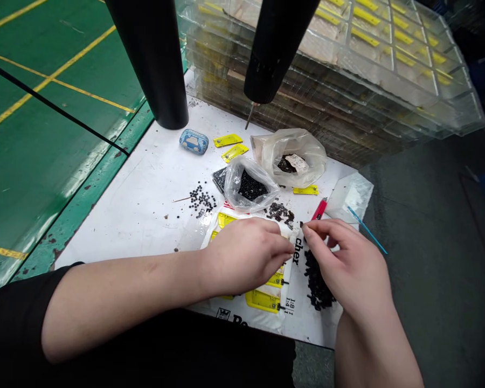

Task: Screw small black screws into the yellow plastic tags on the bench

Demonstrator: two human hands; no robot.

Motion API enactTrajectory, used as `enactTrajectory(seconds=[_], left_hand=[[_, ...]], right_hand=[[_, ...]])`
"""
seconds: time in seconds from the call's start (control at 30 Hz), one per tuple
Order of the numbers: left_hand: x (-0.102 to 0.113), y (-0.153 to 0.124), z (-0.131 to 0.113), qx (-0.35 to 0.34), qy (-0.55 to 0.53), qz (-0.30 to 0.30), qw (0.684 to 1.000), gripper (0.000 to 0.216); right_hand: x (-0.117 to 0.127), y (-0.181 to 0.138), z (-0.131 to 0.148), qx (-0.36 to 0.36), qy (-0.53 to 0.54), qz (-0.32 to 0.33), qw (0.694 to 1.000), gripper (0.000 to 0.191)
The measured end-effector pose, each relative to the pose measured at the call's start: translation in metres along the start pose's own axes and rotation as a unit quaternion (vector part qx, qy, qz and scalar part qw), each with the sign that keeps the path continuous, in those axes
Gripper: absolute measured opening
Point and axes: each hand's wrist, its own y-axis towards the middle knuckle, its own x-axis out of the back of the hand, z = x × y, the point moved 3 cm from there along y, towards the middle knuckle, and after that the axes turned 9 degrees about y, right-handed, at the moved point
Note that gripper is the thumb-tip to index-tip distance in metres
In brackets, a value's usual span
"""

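Note:
My left hand point(250, 256) is closed in a pinch above the yellow plastic pieces point(267, 300), which lie in rows on a white printed sheet. Whatever its fingertips hold, if anything, is too small to make out. Just to the right, my right hand point(353, 264) pinches a small black part point(302, 225) between thumb and forefinger. Beneath that hand spreads a pile of small black parts point(318, 285). Black pegs stick out from the right ends of some yellow pieces. The fingertips of both hands are close together but apart.
Beyond my hands stand a clear bag of black bits point(253, 186) and a larger open bag point(295, 156). Around them lie loose black rings point(202, 199), a red cutter point(320, 207), a blue tin point(194, 141) and a blue stick point(367, 230). Stacked clear trays point(335, 70) rise behind.

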Motion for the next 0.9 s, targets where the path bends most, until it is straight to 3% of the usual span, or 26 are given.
enactTrajectory(seconds=[0.07, 0.13, 0.23, 0.3, 0.5, 0.57, 0.67, 0.8, 0.9], left_hand=[[0.003, 0.003, 0.003, 0.073, -0.150, -0.007, 0.986, 0.020], [0.003, 0.005, 0.005, 0.129, -0.317, 0.013, 0.940, 0.019], [-0.002, 0.006, 0.004, 0.147, -0.497, 0.043, 0.854, 0.024], [-0.004, 0.006, 0.003, 0.140, -0.532, 0.040, 0.834, 0.025], [0.000, 0.004, 0.008, 0.143, -0.449, -0.028, 0.881, 0.017], [0.001, 0.004, 0.009, 0.151, -0.442, -0.031, 0.884, 0.017], [0.002, 0.003, 0.007, 0.139, -0.410, -0.024, 0.901, 0.016], [0.008, -0.001, -0.005, -0.041, -0.216, -0.102, 0.970, 0.012], [0.007, -0.009, -0.012, -0.156, -0.110, -0.165, 0.968, 0.033]], right_hand=[[0.002, -0.016, 0.005, -0.047, 0.150, -0.020, 0.987, 0.018], [0.000, -0.032, 0.012, -0.057, 0.256, -0.040, 0.964, 0.015], [-0.005, -0.047, 0.025, -0.050, 0.276, -0.054, 0.958, 0.009], [-0.007, -0.052, 0.033, -0.048, 0.240, -0.052, 0.968, 0.008], [-0.005, -0.055, 0.046, -0.009, 0.070, -0.072, 0.995, 0.015], [-0.002, -0.056, 0.046, 0.008, 0.014, -0.084, 0.996, 0.018], [0.006, -0.062, 0.047, 0.010, 0.016, -0.116, 0.993, 0.015], [0.014, -0.075, 0.052, 0.022, 0.083, -0.128, 0.988, 0.014], [0.017, -0.082, 0.055, 0.037, 0.108, -0.107, 0.988, 0.018]])
